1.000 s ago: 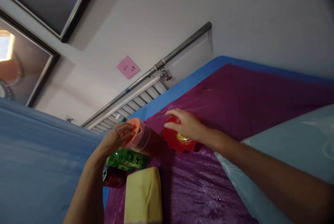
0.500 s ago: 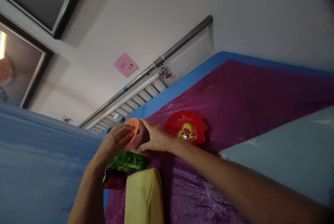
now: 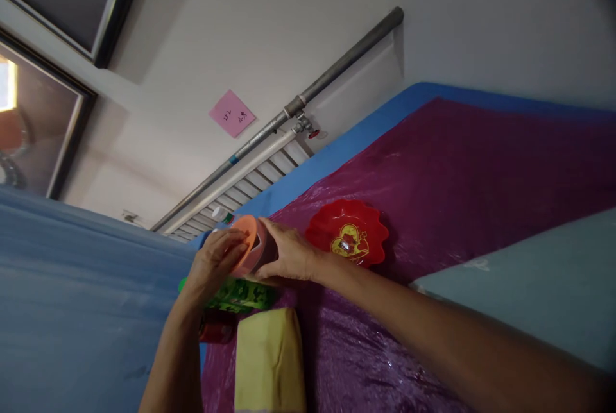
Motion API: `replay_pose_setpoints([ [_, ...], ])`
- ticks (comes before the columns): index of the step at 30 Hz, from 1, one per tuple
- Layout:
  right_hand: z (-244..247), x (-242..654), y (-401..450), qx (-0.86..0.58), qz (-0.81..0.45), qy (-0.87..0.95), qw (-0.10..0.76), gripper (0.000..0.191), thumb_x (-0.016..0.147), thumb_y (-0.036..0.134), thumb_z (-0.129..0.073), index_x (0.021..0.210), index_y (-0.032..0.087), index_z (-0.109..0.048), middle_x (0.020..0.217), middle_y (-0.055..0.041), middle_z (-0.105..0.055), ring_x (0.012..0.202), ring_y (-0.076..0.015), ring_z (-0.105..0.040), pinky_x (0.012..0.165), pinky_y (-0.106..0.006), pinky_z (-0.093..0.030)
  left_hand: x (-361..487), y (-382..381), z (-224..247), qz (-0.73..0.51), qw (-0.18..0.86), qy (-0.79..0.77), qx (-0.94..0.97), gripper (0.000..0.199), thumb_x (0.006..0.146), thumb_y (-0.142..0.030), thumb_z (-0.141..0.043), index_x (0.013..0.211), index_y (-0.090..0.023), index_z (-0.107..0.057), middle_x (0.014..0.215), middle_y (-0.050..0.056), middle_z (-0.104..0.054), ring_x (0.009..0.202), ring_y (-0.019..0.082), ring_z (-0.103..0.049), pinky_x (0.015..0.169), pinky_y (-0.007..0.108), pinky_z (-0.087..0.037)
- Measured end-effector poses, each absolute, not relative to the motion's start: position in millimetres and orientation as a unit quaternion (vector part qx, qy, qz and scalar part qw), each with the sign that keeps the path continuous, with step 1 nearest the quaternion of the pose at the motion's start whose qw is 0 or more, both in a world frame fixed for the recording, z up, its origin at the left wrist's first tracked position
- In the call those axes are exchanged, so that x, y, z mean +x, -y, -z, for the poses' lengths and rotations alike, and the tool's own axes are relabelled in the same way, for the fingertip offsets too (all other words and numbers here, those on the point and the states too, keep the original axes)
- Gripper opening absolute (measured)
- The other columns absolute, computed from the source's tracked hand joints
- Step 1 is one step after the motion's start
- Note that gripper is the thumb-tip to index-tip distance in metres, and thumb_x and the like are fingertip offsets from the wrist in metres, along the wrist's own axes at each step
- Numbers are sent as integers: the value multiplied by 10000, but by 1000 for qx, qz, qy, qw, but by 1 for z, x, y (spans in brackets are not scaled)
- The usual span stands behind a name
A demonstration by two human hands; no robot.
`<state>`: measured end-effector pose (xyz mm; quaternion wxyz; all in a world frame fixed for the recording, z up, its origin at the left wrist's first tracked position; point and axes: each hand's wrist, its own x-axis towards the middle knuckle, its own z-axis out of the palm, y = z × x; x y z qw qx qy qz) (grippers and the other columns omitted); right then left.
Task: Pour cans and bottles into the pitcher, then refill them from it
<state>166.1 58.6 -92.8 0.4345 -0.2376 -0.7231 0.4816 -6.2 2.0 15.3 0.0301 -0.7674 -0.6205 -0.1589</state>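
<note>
With the left hand point(image 3: 212, 261) half curled on the lid point(image 3: 249, 227), its grip unclear, and the right point(image 3: 294, 256) partly open around the jug point(image 3: 255, 260) beside the bowl point(image 3: 327, 224), steady side support and gentle fingertip pressure best limit tipping.

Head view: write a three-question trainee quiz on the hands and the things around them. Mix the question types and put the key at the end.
1. True or false: the left hand is on the orange lid.
2. Which of these does the right hand touch?
(a) the yellow bundle
(b) the lidded container
(c) the red bowl
3. Fill in the missing word: the pink note is stuck to the ____.

Key: 1 true; 2 b; 3 wall.
</note>
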Motion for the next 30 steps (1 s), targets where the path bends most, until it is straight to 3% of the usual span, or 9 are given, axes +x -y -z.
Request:
replay_pose_setpoints([
  [7, 92, 166, -58, -235, -485, 721, 435, 1077, 551, 334, -888, 1467, 151, -352, 1343, -189, -565, 1208, -346, -544, 965, -460, -455, -4, -2, -16, 169, 28, 623, -763, 247, 811, -431, -618, 929, -238, -719, 989, 62, -719, 976, 228, -635, 918, 402, -495],
  [19, 96, 165, -58, -240, -485, 721, 433, 1084, 554, 371, -877, 1477, 188, -340, 1390, -177, -537, 1257, -360, -519, 1014, -501, -427, -5, 0, -3, 229, 26, 636, -737, 263, 789, -442, -628, 913, -236, -734, 1044, 78, -718, 1054, 245, -630, 984, 425, -472],
  [26, 104, 162, -60, -218, -461, 739, 440, 1120, 604, 389, -866, 1520, 184, -254, 1516, -213, -398, 1393, -367, -384, 1113, -537, -333, -3, 1, 7, 287, -1, 637, -716, 269, 789, -466, -636, 905, -253, -753, 1042, 69, -727, 1026, 239, -647, 955, 409, -492],
  [30, 104, 164, -56, -217, -458, 739, 444, 1057, 630, 352, -859, 1503, 167, -292, 1511, -220, -405, 1399, -356, -378, 1125, -536, -322, -2, 2, 12, 321, -9, 623, -713, 264, 797, -460, -628, 894, -251, -757, 1036, 66, -735, 1001, 235, -655, 948, 407, -494],
])
